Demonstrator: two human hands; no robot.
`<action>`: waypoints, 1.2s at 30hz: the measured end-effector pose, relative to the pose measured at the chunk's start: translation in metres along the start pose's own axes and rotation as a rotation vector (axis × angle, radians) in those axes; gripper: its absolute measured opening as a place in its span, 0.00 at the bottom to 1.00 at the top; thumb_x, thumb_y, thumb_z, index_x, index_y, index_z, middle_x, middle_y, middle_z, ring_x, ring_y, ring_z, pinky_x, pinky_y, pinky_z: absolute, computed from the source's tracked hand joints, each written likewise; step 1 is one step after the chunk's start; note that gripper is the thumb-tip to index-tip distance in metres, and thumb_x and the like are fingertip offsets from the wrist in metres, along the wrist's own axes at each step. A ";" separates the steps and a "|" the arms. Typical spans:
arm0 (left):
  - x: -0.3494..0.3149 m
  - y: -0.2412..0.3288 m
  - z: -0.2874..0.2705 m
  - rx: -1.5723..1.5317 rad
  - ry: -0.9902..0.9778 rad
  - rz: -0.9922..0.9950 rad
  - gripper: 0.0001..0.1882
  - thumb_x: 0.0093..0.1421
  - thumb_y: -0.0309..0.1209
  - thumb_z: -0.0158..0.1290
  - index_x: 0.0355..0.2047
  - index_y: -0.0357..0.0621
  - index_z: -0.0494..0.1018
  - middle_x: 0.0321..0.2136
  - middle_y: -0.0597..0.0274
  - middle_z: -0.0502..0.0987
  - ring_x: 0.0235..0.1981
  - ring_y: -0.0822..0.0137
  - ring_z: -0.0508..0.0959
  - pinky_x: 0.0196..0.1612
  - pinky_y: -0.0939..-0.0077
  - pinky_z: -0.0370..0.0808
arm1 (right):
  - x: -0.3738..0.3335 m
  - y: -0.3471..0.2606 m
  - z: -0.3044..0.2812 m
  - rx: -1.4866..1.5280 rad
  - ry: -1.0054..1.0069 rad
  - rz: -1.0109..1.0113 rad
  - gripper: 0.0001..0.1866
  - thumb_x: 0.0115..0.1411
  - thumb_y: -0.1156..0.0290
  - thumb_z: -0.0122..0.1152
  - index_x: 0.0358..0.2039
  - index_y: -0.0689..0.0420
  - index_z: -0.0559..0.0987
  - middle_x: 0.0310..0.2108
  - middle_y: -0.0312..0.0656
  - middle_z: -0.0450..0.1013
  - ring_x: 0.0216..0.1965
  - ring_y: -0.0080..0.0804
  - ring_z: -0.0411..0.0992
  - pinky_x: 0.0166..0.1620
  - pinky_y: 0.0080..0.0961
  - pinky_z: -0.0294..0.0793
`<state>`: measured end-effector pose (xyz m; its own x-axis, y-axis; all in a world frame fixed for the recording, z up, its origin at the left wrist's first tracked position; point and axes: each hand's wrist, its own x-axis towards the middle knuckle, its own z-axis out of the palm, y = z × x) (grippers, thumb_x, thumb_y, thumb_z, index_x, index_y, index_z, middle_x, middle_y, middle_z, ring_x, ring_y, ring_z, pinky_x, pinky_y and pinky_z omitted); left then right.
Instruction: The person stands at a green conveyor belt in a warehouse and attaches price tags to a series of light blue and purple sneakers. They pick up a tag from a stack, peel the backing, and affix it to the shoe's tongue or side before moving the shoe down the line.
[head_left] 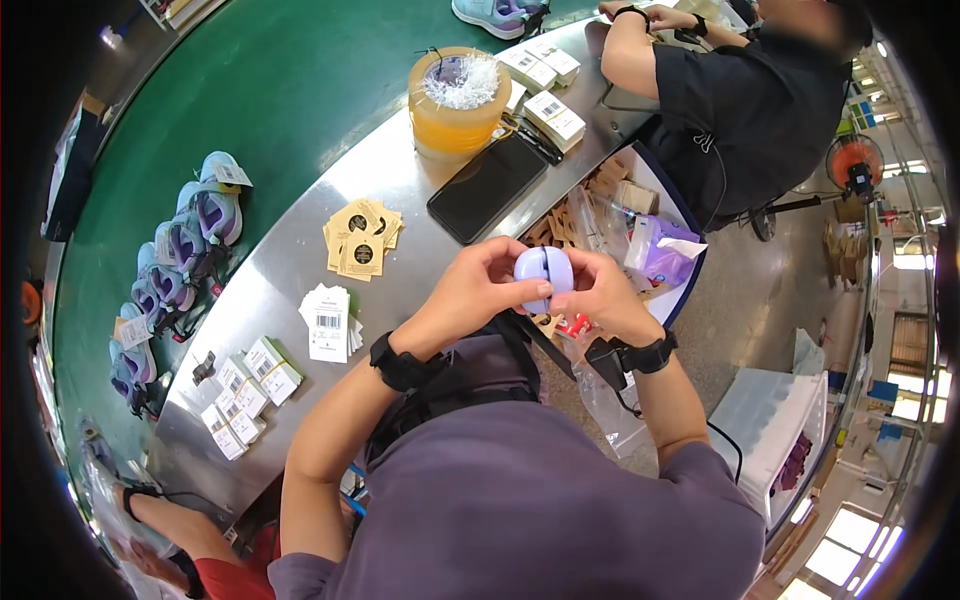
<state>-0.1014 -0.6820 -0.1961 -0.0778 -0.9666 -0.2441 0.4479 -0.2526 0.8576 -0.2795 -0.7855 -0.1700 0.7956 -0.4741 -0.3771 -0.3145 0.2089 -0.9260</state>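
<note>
A small, rounded lilac case (pixel 541 279) with a dark slit across it is held over the open drawer's near edge. My left hand (pixel 482 283) grips its left side between thumb and fingers. On its right side, my right hand (pixel 606 297) pinches it the same way. What the case holds, if anything, does not show. Left of my hands, brown square tags (pixel 362 240) and white barcode tags (pixel 328 322) lie in loose piles on the metal table (pixel 290 265). A black phone (pixel 487 188) rests on the table beyond my hands.
A roll of tape (pixel 455 125) holding white plastic threads stands behind the phone. Banded tag stacks (pixel 240 398) lie at the left. Lilac shoes (pixel 215 205) line the green belt (pixel 270 110). The drawer (pixel 690 215) holds bags and cardboard. A co-worker (pixel 740 110) sits at the upper right.
</note>
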 end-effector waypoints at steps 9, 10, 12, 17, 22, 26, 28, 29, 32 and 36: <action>0.001 0.001 -0.011 -0.123 0.000 0.100 0.14 0.55 0.26 0.59 0.41 0.39 0.69 0.37 0.63 0.75 0.38 0.73 0.76 0.42 0.77 0.75 | 0.001 -0.014 0.011 0.171 0.262 -0.328 0.14 0.52 0.76 0.63 0.41 0.61 0.75 0.44 0.44 0.72 0.40 0.26 0.74 0.32 0.19 0.78; 0.003 -0.001 -0.010 -0.093 0.012 0.120 0.15 0.55 0.25 0.59 0.41 0.39 0.69 0.38 0.63 0.75 0.38 0.73 0.76 0.42 0.77 0.75 | 0.002 -0.012 0.009 -0.078 0.276 -0.402 0.13 0.52 0.76 0.63 0.39 0.61 0.76 0.45 0.44 0.72 0.40 0.27 0.74 0.33 0.19 0.77; 0.005 -0.006 -0.008 -0.052 0.021 0.147 0.15 0.54 0.24 0.60 0.40 0.39 0.69 0.38 0.63 0.74 0.38 0.74 0.76 0.42 0.78 0.75 | 0.004 -0.011 0.005 -0.579 0.298 -0.531 0.10 0.51 0.77 0.62 0.36 0.60 0.78 0.45 0.44 0.71 0.41 0.29 0.74 0.34 0.20 0.77; 0.014 -0.014 0.002 0.062 0.053 0.258 0.15 0.52 0.26 0.62 0.36 0.38 0.68 0.34 0.62 0.75 0.34 0.74 0.77 0.37 0.80 0.75 | 0.010 -0.003 0.004 -0.442 0.293 -0.471 0.05 0.55 0.76 0.59 0.33 0.61 0.77 0.46 0.42 0.70 0.41 0.27 0.72 0.40 0.21 0.73; 0.029 -0.024 -0.002 0.514 0.161 0.167 0.20 0.49 0.29 0.65 0.34 0.37 0.65 0.24 0.63 0.74 0.27 0.77 0.73 0.30 0.82 0.71 | 0.018 0.023 -0.009 0.325 0.284 -0.171 0.07 0.66 0.68 0.47 0.39 0.57 0.70 0.42 0.37 0.69 0.43 0.22 0.68 0.47 0.22 0.69; 0.054 -0.055 -0.009 0.647 0.144 0.173 0.20 0.50 0.34 0.63 0.36 0.36 0.66 0.24 0.52 0.76 0.28 0.62 0.78 0.30 0.70 0.72 | 0.015 0.038 -0.018 0.457 0.324 0.000 0.07 0.68 0.67 0.43 0.41 0.54 0.69 0.42 0.35 0.68 0.46 0.20 0.66 0.50 0.29 0.69; 0.069 -0.073 -0.006 0.836 0.091 0.344 0.21 0.50 0.35 0.62 0.37 0.37 0.66 0.26 0.47 0.77 0.29 0.53 0.79 0.31 0.65 0.73 | 0.019 0.050 -0.025 0.384 0.385 0.020 0.07 0.67 0.66 0.45 0.39 0.55 0.70 0.40 0.33 0.70 0.42 0.18 0.67 0.47 0.25 0.69; 0.073 -0.072 -0.001 0.890 -0.010 0.345 0.19 0.51 0.33 0.59 0.39 0.37 0.65 0.27 0.42 0.76 0.30 0.44 0.77 0.32 0.60 0.73 | 0.020 0.060 -0.032 0.306 0.424 0.004 0.07 0.67 0.66 0.46 0.38 0.55 0.70 0.39 0.33 0.70 0.41 0.18 0.67 0.46 0.23 0.69; 0.095 -0.104 0.003 1.189 0.017 0.498 0.19 0.51 0.31 0.57 0.39 0.38 0.64 0.24 0.45 0.74 0.27 0.47 0.77 0.31 0.60 0.74 | 0.027 0.066 -0.043 0.144 0.480 -0.142 0.05 0.65 0.70 0.50 0.35 0.57 0.72 0.34 0.34 0.72 0.34 0.18 0.69 0.39 0.17 0.69; 0.103 -0.107 0.007 1.409 -0.001 0.338 0.14 0.50 0.31 0.57 0.36 0.38 0.71 0.28 0.48 0.72 0.28 0.51 0.77 0.29 0.63 0.75 | 0.035 0.015 -0.034 0.278 0.458 -0.264 0.04 0.63 0.74 0.53 0.37 0.60 0.73 0.32 0.38 0.73 0.31 0.23 0.72 0.36 0.21 0.74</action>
<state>-0.1637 -0.7551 -0.3102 -0.1484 -0.9873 0.0565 -0.7869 0.1525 0.5979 -0.2743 -0.8284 -0.1981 0.5050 -0.8480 -0.1608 0.0602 0.2205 -0.9735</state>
